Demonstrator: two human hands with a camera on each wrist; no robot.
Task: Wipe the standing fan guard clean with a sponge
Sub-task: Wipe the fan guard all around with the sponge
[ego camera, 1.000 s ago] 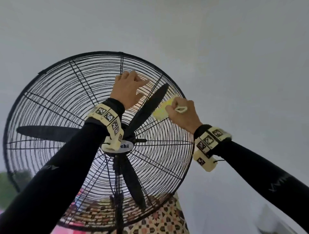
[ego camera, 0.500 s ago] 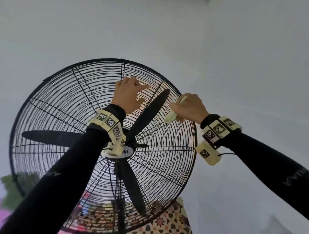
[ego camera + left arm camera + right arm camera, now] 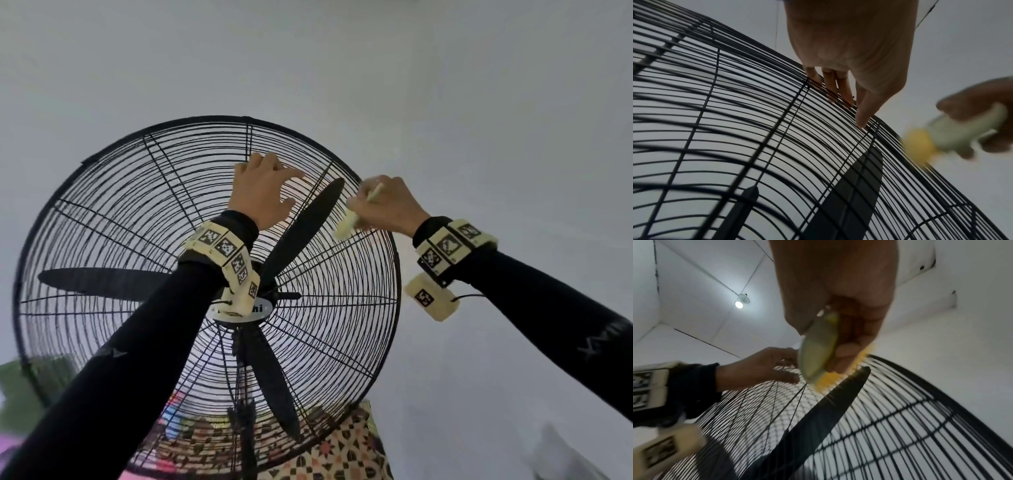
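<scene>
The black wire fan guard [image 3: 102,240] of a standing fan fills the left and middle of the head view, with three black blades [image 3: 301,222] behind it. My left hand [image 3: 263,188] rests with straight fingers [image 3: 863,113] on the upper wires of the fan guard [image 3: 735,129]. My right hand [image 3: 387,205] grips a yellow and green sponge [image 3: 346,228] and presses it on the guard's upper right part. In the right wrist view the sponge [image 3: 818,350] shows its yellow side against the wires [image 3: 900,418]. The sponge [image 3: 920,144] appears blurred in the left wrist view.
A white wall and ceiling lie behind the fan, with a lit bulb [image 3: 739,304] overhead. The fan's pole [image 3: 248,428] runs down to a patterned cloth [image 3: 342,452] below. Green and pink things [image 3: 13,394] show at the lower left.
My right hand has slid the sponge up and to the right along the guard, towards the rim. The left hand has kept its place on the upper wires.
</scene>
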